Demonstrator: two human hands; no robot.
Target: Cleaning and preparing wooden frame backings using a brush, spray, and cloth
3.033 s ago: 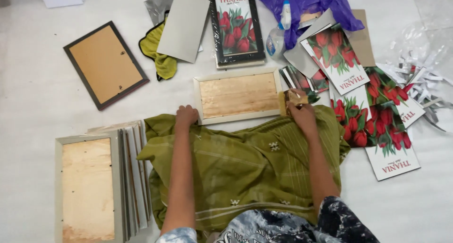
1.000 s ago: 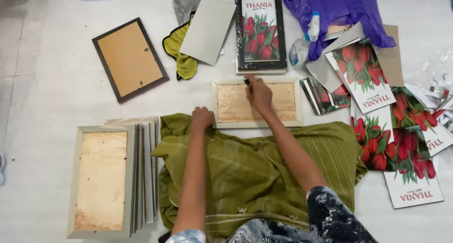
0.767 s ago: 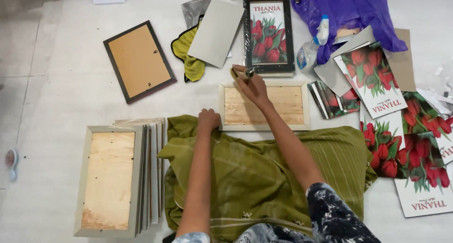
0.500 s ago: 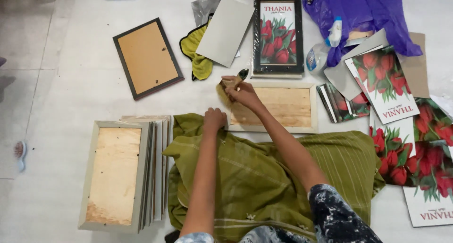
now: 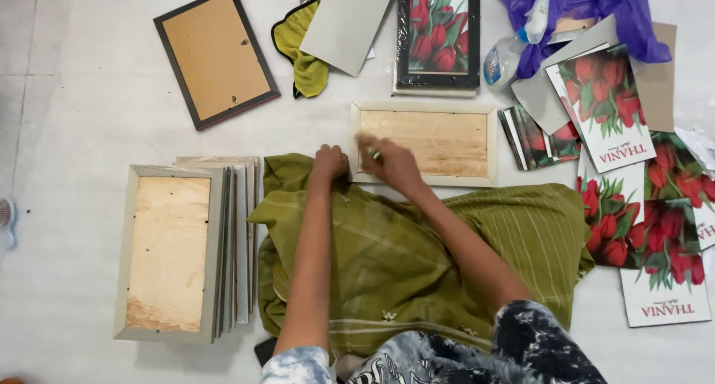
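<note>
- A light wooden frame is seen lying back-up on the floor, at twelve o'clock from the person's green-draped lap.
- The right hand is laid over the frame's lower left corner, at about seven o'clock on the frame; its fingers are closed on a small slim tool, only a tip of which shows, so its kind cannot be told.
- The left hand is loosely curled just beside the frame's left edge, at nine o'clock; whether it holds anything cannot be told, since only its back is shown.
- The step in hand is judged to be work on the plywood backing at that corner, the frame being steadied from the left.
- For the next move, firm bracing of the frame and a careful, short tool stroke along the edge would be called for.
- A stack of like frames stands at eight o'clock; a dark frame lies at ten o'clock, tulip prints at two o'clock.
</note>
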